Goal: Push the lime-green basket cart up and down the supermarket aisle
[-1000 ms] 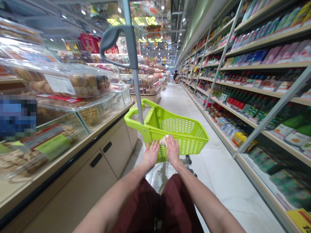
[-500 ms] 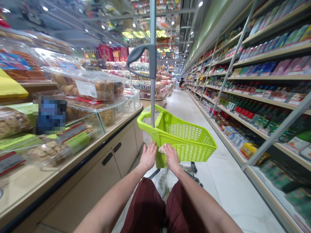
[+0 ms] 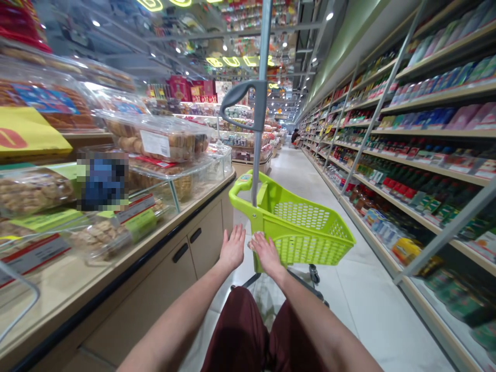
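A lime-green plastic shopping cart [image 3: 310, 237] on dark castors stands in front of me, with a grey pole [image 3: 256, 165] rising from its handle end. My left hand [image 3: 232, 249] is held out just left of the cart, fingers stretched and nothing in them. Beside it, my right hand [image 3: 267, 253] reaches the cart's near green end panel. A small crumpled white tissue [image 3: 251, 245] shows under its fingertips, mostly hidden by the fingers. I cannot tell whether the right fingers touch the panel.
On the left runs a wooden counter [image 3: 155, 294] with clear boxes of baked goods [image 3: 155, 139] on it. Shelves [image 3: 426, 155] of bottles and packets line the right side. A pale tiled aisle [image 3: 289, 165] leads ahead, where a person [image 3: 295, 137] is low beside the shelves.
The view has turned slightly left, so the cart and counter appear further right. My left hand is a little further from the cart panel, and less of the tissue shows under my right hand.
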`<state>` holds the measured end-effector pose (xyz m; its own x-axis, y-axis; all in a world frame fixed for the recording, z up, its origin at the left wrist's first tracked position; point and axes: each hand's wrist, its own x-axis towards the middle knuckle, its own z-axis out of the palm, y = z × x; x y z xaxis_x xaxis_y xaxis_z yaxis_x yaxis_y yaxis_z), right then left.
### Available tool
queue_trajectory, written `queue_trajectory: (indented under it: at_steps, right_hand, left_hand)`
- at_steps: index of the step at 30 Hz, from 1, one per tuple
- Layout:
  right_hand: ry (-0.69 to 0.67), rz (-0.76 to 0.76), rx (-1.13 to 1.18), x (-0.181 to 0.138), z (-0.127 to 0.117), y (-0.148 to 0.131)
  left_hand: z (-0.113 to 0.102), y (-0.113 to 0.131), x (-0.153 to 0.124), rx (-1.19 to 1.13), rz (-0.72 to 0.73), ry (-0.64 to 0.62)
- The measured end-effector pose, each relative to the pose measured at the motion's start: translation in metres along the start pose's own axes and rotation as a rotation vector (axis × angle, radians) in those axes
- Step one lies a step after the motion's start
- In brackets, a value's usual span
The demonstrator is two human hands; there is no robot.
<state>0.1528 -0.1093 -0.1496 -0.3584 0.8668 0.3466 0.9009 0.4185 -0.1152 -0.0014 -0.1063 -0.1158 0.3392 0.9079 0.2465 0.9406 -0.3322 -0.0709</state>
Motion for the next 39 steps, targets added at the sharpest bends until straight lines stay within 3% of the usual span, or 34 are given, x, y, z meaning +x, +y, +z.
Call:
queue_trajectory:
  at_steps: [3, 8, 10, 14, 18, 27, 39]
  right_hand:
    - [0.064, 0.043, 0.063, -0.001, -0.006, 0.001]
    - [0.565, 0.091, 0.151, 0.043, -0.066, 0.000]
    - [0.636, 0.136, 0.136, 0.060, -0.084, -0.001]
    - [0.392, 0.157, 0.059, 0.073, -0.081, -0.008]
    - [0.238, 0.143, -0.009, 0.066, -0.063, -0.004]
    - [0.224, 0.263, -0.094, 0.046, -0.061, 0.036]
    - [0.194, 0.348, -0.075, 0.038, -0.072, 0.057]
  left_hand:
    - [-0.006, -0.004, 0.003, 0.003, -0.004, 0.029]
    - [-0.047, -0.016, 0.023, 0.003, 0.010, 0.246]
    - [-0.067, -0.021, 0.036, 0.006, -0.014, 0.322]
    - [-0.090, -0.027, 0.063, 0.003, -0.045, 0.236]
    - [-0.089, -0.028, 0.075, 0.014, -0.058, 0.143]
    - [-0.088, -0.018, 0.059, 0.051, -0.010, 0.171]
    - [-0.104, 0.007, 0.047, 0.080, 0.028, 0.198]
